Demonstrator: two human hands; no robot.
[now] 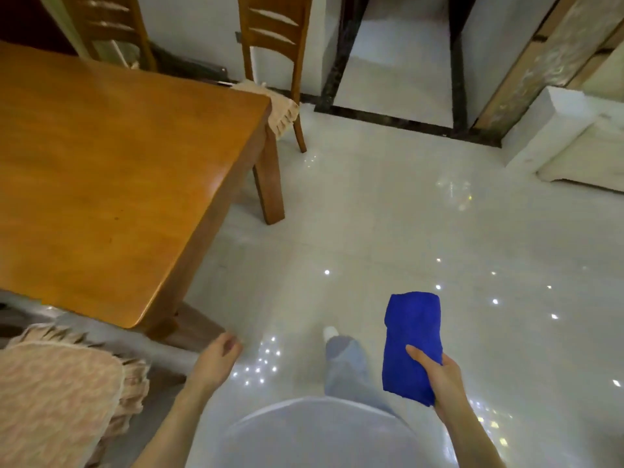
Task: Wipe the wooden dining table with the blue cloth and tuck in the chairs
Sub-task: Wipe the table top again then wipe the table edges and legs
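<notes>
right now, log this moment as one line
right hand: grips blue cloth | left hand: empty, loosely curled | wooden table: cloth not touching it | near chair: seat clear of table

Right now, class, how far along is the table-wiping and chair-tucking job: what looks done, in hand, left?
Done: nothing certain; the wooden table shows no sign either way. In hand: the right-hand grip holds the blue cloth over the floor; left-hand grip empty. Left: probably wiping, and the near cushioned chair stands out from the table.
</notes>
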